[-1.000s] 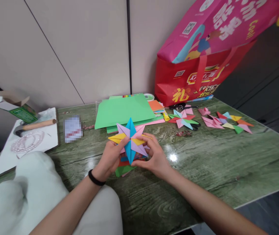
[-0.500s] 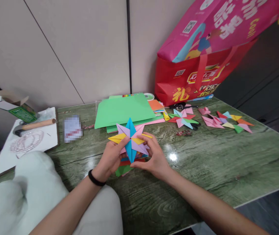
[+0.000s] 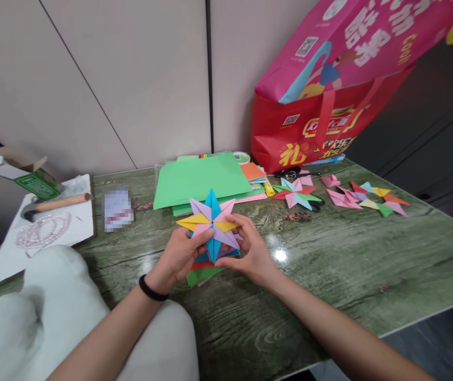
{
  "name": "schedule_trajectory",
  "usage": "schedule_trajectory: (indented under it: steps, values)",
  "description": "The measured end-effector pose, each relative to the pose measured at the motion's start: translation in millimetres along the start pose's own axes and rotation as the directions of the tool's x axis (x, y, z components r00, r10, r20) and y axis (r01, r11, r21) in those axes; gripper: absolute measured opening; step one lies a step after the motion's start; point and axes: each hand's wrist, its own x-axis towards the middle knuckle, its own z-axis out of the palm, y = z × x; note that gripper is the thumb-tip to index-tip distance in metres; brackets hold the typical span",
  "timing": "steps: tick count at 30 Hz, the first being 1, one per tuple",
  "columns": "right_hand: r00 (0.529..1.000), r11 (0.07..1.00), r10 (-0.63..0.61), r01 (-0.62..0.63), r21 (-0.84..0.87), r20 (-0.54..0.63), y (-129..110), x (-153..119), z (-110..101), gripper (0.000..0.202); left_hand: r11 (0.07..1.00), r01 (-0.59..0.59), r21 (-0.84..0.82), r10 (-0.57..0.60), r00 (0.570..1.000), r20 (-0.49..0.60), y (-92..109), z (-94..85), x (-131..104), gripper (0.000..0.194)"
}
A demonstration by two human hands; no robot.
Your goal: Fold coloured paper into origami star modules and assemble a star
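Observation:
Between my two hands is a folded paper star (image 3: 213,211) with several points in blue, pink, lilac and yellow. My left hand (image 3: 182,253) is closed on its lower left, the thumb lying across the front near the centre. On the right side, my right hand (image 3: 252,251) grips it with curled fingers at a yellow point and the thumb by the lower blue tip. Fingertips behind the star are hidden. Beneath it lies a stack of coloured paper (image 3: 202,276), green and red at its near edge, partly covered by the star and my hands.
Green sheets (image 3: 202,180) lie at the back by a yellow glue stick (image 3: 268,188). Another paper star (image 3: 297,192) and a paper ring (image 3: 385,198) are to the right. A red bag (image 3: 274,132) stands behind. At left are a wooden-handled tool (image 3: 65,201) and a white plush (image 3: 63,286).
My left thumb has shifted slightly down from the star's centre, baring more of the middle. My right fingers have moved a little on the yellow point. The star stays held in both hands.

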Motion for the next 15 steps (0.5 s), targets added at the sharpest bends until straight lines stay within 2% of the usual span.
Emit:
schedule_trajectory:
  steps: [2,4,6,9,15]
  values:
    - [0.998,0.992,0.057,-0.055,0.111,-0.01,-1.4,0.5,1.1,0.069,1.0,0.003,-0.001,-0.003,1.0,-0.024,0.6,-1.1,0.2,0.034]
    - [0.991,0.976,0.118,-0.105,0.192,-0.057,-3.0,1.1,2.1,0.05,1.0,-0.01,-0.005,0.009,0.999,-0.042,0.4,-1.6,0.6,0.036]
    - [0.978,0.964,0.178,-0.151,0.22,-0.108,-4.2,1.9,2.6,0.033,1.0,-0.028,0.001,0.028,0.998,-0.053,-0.4,-1.9,1.3,0.034]
    - [0.968,0.957,0.226,-0.2,0.212,-0.11,-4.0,3.3,2.7,0.023,0.998,-0.052,0.023,0.053,0.996,-0.077,-1.9,-1.9,2.7,0.028]
    - [0.986,0.986,0.131,-0.118,0.12,-0.106,0.8,4.4,-0.3,0.013,0.996,-0.074,0.049,0.078,0.993,-0.092,-3.2,-1.6,3.9,0.027]
